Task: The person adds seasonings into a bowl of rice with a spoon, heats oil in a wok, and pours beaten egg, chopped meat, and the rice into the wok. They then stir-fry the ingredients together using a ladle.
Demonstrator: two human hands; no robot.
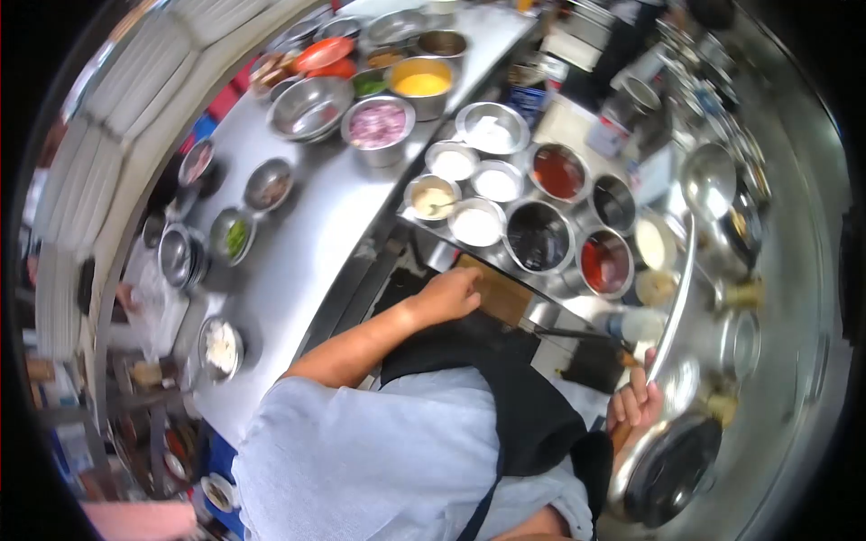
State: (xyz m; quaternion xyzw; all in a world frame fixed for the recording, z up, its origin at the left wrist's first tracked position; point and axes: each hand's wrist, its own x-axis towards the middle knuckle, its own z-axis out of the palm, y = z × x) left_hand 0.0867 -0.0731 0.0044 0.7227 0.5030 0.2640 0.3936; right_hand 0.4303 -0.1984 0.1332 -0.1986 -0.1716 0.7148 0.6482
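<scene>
My right hand (635, 408) is wrapped round the long handle of a metal ladle (678, 302). The ladle's round bowl (708, 183) is up at the far end, over the cooking side on the right. My left hand (451, 294) hangs in front of my body with its fingers curled in and nothing visible in them. Just beyond it is a brown board (502, 296), low in front of the counter. Ahead stand metal pots of dark sauce (538, 236), red sauce (603, 262) and red liquid (559, 172), beside bowls of white powder (476, 223).
A steel table (302, 248) on the left bears bowls of chopped onion (377, 124), yellow liquid (423, 84) and green vegetables (236, 237). A black round-lidded pan (672, 471) lies close to my right forearm. A person in dark clothing (627, 45) stands at the far end.
</scene>
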